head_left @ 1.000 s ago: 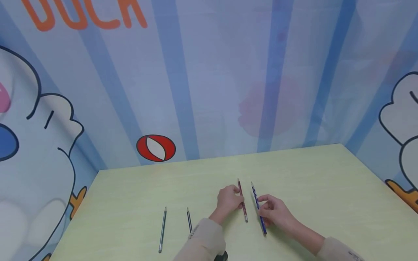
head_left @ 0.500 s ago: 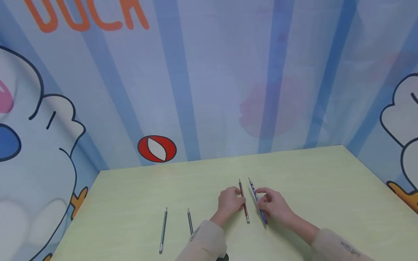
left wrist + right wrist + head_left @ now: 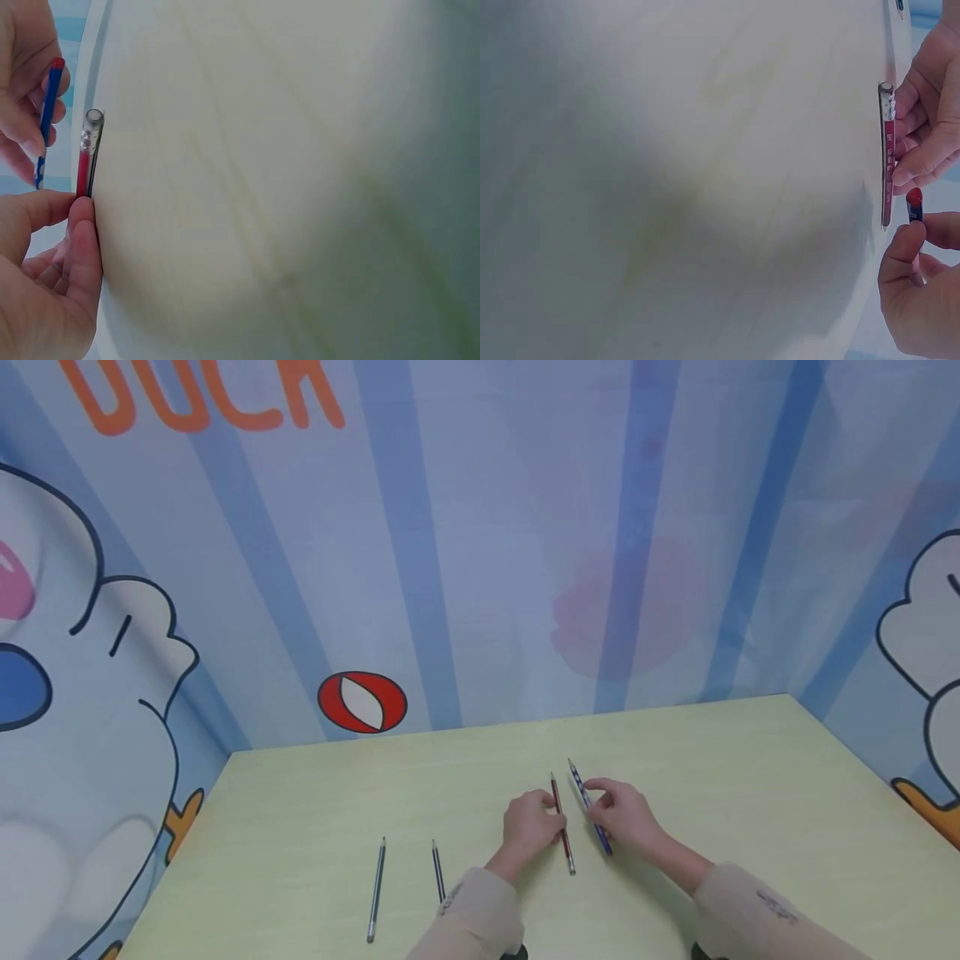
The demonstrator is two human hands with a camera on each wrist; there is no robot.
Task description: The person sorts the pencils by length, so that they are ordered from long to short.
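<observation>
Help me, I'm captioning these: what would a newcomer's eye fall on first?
Probably the red oval on the striped backdrop, behind the pale green table. Then, lower right of centre, the left grip pinches a red pencil and the right grip a blue pencil beside it.

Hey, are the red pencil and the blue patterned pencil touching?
No, the head view shows bare table between the red pencil and the blue patterned pencil.

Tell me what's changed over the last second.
The right hand has moved the blue pencil away from the person and slightly left, nearer the red pencil. Nothing was newly gripped or released. The left hand still pinches the red pencil; the green pencil and dark pencil lie as before.
</observation>
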